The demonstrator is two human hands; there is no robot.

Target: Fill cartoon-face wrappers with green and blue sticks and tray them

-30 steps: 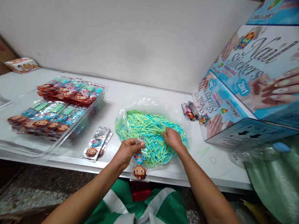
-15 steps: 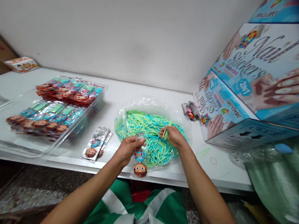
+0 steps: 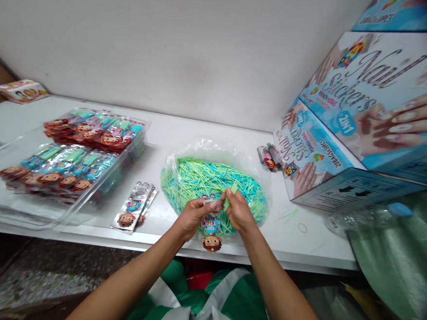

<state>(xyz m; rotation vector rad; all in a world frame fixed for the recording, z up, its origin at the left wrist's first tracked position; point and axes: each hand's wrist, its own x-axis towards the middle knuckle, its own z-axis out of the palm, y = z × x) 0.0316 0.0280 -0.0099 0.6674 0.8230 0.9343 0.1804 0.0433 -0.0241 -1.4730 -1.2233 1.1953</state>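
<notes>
My left hand [image 3: 194,217] pinches the top of a small clear packet [image 3: 211,225] printed with a brown cartoon face, which hangs over the table's front edge. Close beside it, my right hand [image 3: 239,209] is closed on a few green sticks [image 3: 231,195], held at the packet's upper end. Whether the sticks are inside the packet's mouth I cannot tell. Under and behind both hands, an open clear bag [image 3: 214,152] holds a heap of thin green and blue sticks [image 3: 201,176]. Left of it lie flat packets [image 3: 131,210] with the same face.
A clear plastic tray [image 3: 86,197] at left holds rows of filled packets [image 3: 57,168]. Large nail sticker boxes [image 3: 349,106] stand at right, small packets [image 3: 270,156] beside them. A plastic bottle [image 3: 363,220] lies at the right edge; loose sticks [image 3: 289,215] lie near the bag.
My right hand has come left and down with its green sticks to the packet's top. My left hand has shifted slightly right with the packet, so both hands now meet.
</notes>
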